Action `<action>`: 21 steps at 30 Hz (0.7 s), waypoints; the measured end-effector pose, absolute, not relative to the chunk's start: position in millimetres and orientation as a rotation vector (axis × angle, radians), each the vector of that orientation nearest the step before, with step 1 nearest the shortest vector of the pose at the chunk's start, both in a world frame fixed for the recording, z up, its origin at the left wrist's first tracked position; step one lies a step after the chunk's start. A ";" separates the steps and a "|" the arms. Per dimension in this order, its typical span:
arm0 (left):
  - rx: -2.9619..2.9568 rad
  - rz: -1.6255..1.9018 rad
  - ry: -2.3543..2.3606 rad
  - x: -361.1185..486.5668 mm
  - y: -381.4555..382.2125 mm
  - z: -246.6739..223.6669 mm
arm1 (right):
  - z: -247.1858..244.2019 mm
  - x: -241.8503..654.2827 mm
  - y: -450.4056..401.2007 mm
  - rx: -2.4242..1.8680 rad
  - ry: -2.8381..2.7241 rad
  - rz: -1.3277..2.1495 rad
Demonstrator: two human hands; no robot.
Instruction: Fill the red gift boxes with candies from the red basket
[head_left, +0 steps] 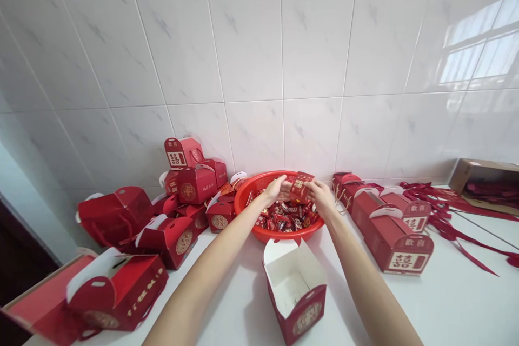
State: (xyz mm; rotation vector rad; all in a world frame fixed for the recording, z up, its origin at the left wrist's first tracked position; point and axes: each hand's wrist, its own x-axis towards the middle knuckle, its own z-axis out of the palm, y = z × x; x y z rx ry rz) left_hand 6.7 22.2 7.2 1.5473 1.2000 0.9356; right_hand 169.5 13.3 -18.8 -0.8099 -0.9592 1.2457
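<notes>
Above the red plastic basket [263,237], my right hand [321,198] pinches a small red packet [300,186] with gold print. My left hand [275,190] is just to the left of that packet, thumb and fingers apart; whether its fingertips touch the packet I cannot tell. Wrapped candies [286,219], mostly red, fill the basket below both hands. In front of the basket, between my forearms, stands an open red gift box [298,303]. Its flaps are up and its white inside shows, with nothing visible in it.
Red gift boxes [197,184] are piled at the left, with an open-topped one [117,292] nearer me. Several closed boxes [399,240] stand at the right. Dark red ribbons [446,221] lie beyond them, beside a cardboard box [482,175]. A tiled wall [251,54] rises behind the white table [227,303].
</notes>
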 end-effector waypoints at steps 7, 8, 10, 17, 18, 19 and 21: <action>2.287 0.130 1.039 46.5 8.1 -7.1 | -17.5 170.9 22.5 -0.751 -0.566 1.215; 2.410 0.054 1.078 51.5 5.8 -8.4 | -16.7 171.0 22.1 -0.753 -0.542 1.220; 2.557 -0.087 1.209 58.4 2.1 -9.1 | -15.1 171.0 20.8 -0.744 -0.500 1.239; 2.508 -0.427 1.572 50.9 5.5 -4.9 | -15.1 170.3 21.2 -0.664 -0.515 1.286; 2.481 -0.411 1.579 46.1 7.9 -4.7 | -15.5 170.0 21.6 -0.666 -0.521 1.283; 2.455 -0.369 1.569 40.4 10.5 -4.7 | -15.7 169.7 21.7 -0.673 -0.522 1.281; 2.382 -0.225 1.518 27.5 16.5 -5.5 | -15.2 168.9 21.3 -0.691 -0.516 1.278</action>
